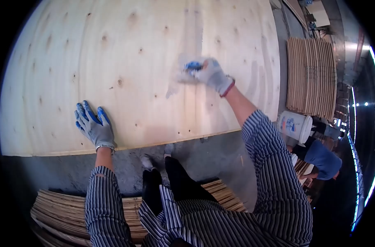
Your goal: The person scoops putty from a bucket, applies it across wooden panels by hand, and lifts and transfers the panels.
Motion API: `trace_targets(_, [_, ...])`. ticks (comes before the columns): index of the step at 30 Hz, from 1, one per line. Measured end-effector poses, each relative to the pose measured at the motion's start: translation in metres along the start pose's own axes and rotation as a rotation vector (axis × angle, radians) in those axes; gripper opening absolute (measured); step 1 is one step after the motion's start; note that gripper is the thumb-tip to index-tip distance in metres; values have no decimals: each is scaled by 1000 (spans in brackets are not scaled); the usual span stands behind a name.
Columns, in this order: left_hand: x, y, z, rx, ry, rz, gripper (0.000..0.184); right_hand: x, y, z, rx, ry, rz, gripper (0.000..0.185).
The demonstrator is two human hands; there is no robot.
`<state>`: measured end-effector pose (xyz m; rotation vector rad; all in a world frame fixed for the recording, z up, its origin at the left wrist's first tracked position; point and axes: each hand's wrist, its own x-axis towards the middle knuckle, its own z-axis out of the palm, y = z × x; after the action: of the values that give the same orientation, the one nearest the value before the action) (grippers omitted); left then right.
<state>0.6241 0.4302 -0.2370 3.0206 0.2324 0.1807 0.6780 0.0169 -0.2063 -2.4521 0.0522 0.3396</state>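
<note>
Plywood sheet (125, 49) lies flat, grain running fwd, away from the body. A darker strip (193, 29) follows that grain, straight ahead of the R hand (212, 75), which is much nearer it than the L hand (96, 128). R fingers curled, blurred; can't tell how tightly or if they grip smth. L fingers spread, palm down nr the close edge, holding nothing. White bucket (291, 125) off to the R.
</note>
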Motion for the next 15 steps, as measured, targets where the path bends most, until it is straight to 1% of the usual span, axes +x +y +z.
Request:
trace_targets(1, [0, 0, 1, -2, -6, -2, 57, -27, -32, -8, -34, -53, -54, 18])
trace_targets(3, [1, -2, 3, 13, 14, 10, 58, -70, -60, -9, -34, -164, -125, 22])
trace_targets(5, [1, -3, 3, 7, 12, 14, 58, -115, -52, 11, -294, -102, -429, 30])
trace_targets(6, [0, -3, 3, -1, 20, 17, 57, -139, -47, 27, -290, -107, -422, 30])
trace_targets(8, [-1, -4, 6, 1, 14, 15, 57, -183, -45, 58, -199, -23, -342, 37])
trace_targets(11, [-1, -5, 6, -3, 15, 16, 57, -212, -85, 61, -151, 31, -325, 35])
trace_targets(13, [-1, -5, 5, -11, 15, 26, 57, -221, -84, 66, -140, 17, -291, 36])
trace_targets(15, [-1, -4, 7, -2, -7, -3, 58, -223, -85, 63, 134, 37, -16, 34])
